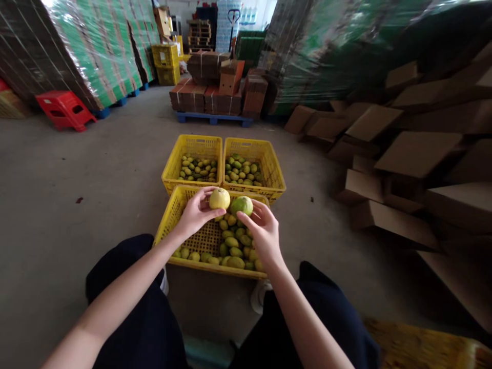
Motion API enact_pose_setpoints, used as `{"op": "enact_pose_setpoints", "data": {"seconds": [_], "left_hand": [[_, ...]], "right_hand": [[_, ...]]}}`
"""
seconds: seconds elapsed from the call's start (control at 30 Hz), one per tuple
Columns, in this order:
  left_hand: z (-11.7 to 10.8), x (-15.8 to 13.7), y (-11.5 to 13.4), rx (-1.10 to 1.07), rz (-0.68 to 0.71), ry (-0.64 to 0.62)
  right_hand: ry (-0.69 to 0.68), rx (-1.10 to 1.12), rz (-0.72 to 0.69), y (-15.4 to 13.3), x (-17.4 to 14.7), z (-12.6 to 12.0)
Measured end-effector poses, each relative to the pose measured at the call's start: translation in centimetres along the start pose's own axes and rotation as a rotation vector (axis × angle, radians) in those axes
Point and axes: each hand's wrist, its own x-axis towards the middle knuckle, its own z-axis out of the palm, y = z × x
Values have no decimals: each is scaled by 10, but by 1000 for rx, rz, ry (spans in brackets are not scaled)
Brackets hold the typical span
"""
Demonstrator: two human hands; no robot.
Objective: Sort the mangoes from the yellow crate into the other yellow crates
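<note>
Both arms reach forward now, bare forearms slanting inward from the lower corners and drawing together over the near yellow crate (202, 240). The left hand (198, 210) has a firm pinch on a pale yellow fruit (219, 199): thumb laid across its lower near side, fingers curled round the outer side and behind. And level with it, the right hand (266, 228) grips a greener fruit (242, 206), thumb up against the near face, fingers bent round the right side, wrist angled in toward the middle. Side by side they go, yellow on the left, green on the right, both held up above the far part of that crate; whether their skins actually touch, I cannot tell from here.

Down below, it's a lopsided spread: loose fruit (235, 251) heaped on the crate's right side, with a row running along the near edge and the perforated bottom showing through on the left. Just beyond, two more crates stand next to each other, the far left crate (198, 143) and the far right crate (271, 159), both with green and yellow fruit inside. The person's knees, in dark trousers (132, 297), are spread either side of the near crate, all of it down on the grey floor (103, 189). Off to the right, a big tumble of cardboard boxes (417, 151).
</note>
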Motion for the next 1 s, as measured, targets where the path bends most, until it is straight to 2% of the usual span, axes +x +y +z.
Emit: {"op": "enact_pose_setpoints", "data": {"seconds": [0.1,0.27,0.43,0.67,0.83,0.93,1.0], "left_hand": [[0,-4,5,63,119,-51],[1,-8,1,104,219,-138],[0,-10,1,149,266,-148],[1,-9,-2,190,267,-140],[-1,-5,-11,226,353,-171],[-3,-5,-8,231,336,-189],[-3,-6,-3,203,292,-197]], "right_hand": [[86,-111,-216,4,-5,1],[99,-275,-466,9,-11,4],[148,-360,-599,6,-13,7],[108,-319,-608,7,-12,7],[106,-286,-609,10,-11,6],[92,-233,-503,7,-11,5],[27,-155,-340,3,-9,4]]}}
